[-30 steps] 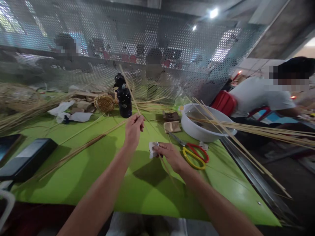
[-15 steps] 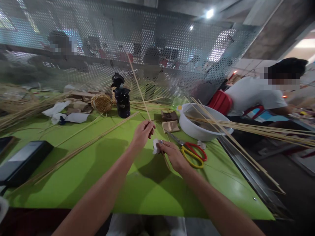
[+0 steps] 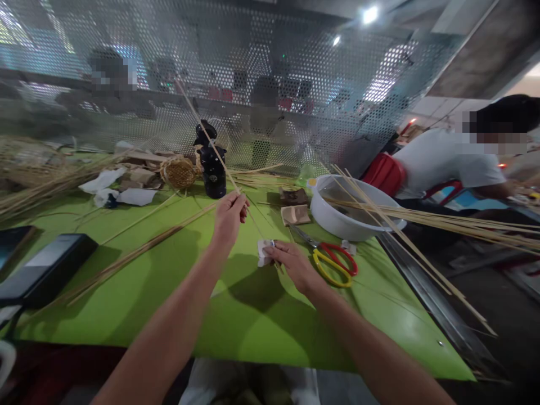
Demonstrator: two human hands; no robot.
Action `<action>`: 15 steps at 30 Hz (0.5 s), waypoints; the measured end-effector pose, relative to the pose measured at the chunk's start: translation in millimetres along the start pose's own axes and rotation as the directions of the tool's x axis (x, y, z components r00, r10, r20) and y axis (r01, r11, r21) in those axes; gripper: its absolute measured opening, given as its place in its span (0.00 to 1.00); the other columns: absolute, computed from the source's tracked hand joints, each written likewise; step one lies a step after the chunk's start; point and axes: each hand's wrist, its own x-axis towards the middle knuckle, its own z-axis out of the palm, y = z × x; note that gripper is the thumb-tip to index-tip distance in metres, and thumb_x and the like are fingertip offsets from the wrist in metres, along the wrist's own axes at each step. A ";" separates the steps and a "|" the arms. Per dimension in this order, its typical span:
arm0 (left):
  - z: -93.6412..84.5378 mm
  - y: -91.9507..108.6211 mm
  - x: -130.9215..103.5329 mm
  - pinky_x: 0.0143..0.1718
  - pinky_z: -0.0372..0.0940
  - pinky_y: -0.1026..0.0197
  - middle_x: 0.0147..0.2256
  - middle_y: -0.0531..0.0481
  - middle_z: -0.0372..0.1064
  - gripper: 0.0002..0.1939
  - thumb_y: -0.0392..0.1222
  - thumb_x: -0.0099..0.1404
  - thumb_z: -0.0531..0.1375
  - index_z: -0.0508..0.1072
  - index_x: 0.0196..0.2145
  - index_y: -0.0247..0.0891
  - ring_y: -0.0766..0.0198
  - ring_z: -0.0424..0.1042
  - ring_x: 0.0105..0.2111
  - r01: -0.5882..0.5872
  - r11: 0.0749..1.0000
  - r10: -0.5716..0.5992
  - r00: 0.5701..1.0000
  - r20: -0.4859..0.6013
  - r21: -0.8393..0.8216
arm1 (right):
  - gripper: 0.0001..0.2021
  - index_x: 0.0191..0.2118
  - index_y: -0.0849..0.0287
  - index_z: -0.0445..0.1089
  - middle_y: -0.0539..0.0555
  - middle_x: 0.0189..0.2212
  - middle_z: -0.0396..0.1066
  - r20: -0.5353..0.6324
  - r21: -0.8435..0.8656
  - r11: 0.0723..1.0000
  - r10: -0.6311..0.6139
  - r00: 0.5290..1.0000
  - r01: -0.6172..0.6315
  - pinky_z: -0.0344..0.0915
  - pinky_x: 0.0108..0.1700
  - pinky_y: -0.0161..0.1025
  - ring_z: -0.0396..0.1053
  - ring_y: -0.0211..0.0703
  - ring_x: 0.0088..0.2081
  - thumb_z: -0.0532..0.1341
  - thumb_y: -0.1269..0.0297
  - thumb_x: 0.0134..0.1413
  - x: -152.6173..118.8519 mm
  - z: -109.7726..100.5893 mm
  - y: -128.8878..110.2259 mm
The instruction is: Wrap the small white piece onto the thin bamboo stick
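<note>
A long thin straw-coloured strip (image 3: 215, 151) runs diagonally up and to the left over the green table. My left hand (image 3: 230, 216) is closed around it partway along. Lower down, my right hand (image 3: 291, 261) pinches a small white piece of paper or cloth (image 3: 264, 252) around the strip near its lower end, which pokes out below the fingers. Just right of my right hand lie scissors (image 3: 331, 261) with one red and one yellow handle. Beyond them are two small brown folded pieces, the nearer a tan one (image 3: 295, 215).
A white basin (image 3: 354, 208) holds water and several long strips (image 3: 455, 220) that jut past the table's right edge. A black bottle (image 3: 214, 174), a woven ball-like piece (image 3: 179, 171) and a dark device (image 3: 46, 270) stand left. At right sits a person in a white shirt (image 3: 447, 157).
My left hand has moved left and slightly up, apart from my right hand. The strip now leans further left, and the right hand keeps the white piece around it.
</note>
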 end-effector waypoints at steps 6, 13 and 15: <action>-36.2 8.8 28.4 0.15 0.51 0.70 0.16 0.57 0.58 0.12 0.39 0.62 0.57 0.68 0.21 0.37 0.74 0.55 0.15 -0.090 0.994 0.075 0.971 -0.226 -0.055 | 0.17 0.22 0.58 0.63 0.47 0.20 0.58 0.082 -0.087 0.995 0.051 0.995 -0.044 0.48 0.28 0.36 0.54 0.36 0.24 0.59 0.51 0.54 -3.9 -4.3 1.9; -44.6 16.7 33.0 0.15 0.54 0.71 0.16 0.56 0.61 0.12 0.43 0.60 0.61 0.71 0.22 0.36 0.74 0.58 0.14 -0.051 0.999 0.050 0.980 -0.193 -0.002 | 0.19 0.24 0.59 0.66 0.46 0.20 0.58 -0.034 -0.226 0.974 0.003 0.999 -0.010 0.49 0.28 0.36 0.54 0.36 0.24 0.58 0.48 0.55 6.0 -33.2 9.9; -31.8 15.9 24.3 0.15 0.55 0.71 0.16 0.55 0.62 0.12 0.45 0.59 0.62 0.71 0.22 0.36 0.74 0.59 0.15 0.008 1.000 -0.007 0.996 -0.089 0.003 | 0.20 0.25 0.59 0.67 0.48 0.21 0.61 -0.119 -0.216 0.976 -0.027 0.993 0.000 0.51 0.29 0.36 0.56 0.38 0.25 0.58 0.46 0.55 8.4 -39.6 9.5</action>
